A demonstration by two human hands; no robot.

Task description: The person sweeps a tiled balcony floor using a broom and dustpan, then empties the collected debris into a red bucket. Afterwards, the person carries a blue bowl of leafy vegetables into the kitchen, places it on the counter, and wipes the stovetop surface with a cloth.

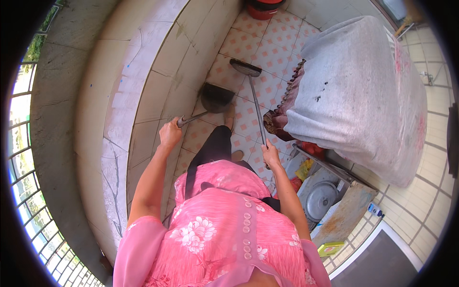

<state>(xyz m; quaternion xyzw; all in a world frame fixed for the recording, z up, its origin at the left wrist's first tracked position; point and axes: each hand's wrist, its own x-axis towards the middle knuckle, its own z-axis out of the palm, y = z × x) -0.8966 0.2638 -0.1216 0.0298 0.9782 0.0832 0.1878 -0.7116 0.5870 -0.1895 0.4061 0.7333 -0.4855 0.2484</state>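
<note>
My left hand (pixel 170 132) grips the end of the handle of a dark dustpan (pixel 216 97). The dustpan rests on or just above the tiled floor by the left wall, near my foot. In my right hand (pixel 271 155) is the long metal handle of a broom (pixel 257 107), held near its top end. The dark, flat broom head (pixel 246 68) lies on the floor farther out, ahead and to the right of the dustpan. A gap of bare tile separates broom head and dustpan. Any dirt on the floor is too small to make out.
A tiled parapet wall (pixel 172 79) runs along the left. To the right stands a bulky object under a grey cloth cover (pixel 351 97). Below it, a shelf holds a round metal lid (pixel 321 201). Red basins (pixel 263 10) sit at the far end of the floor (pixel 267 43).
</note>
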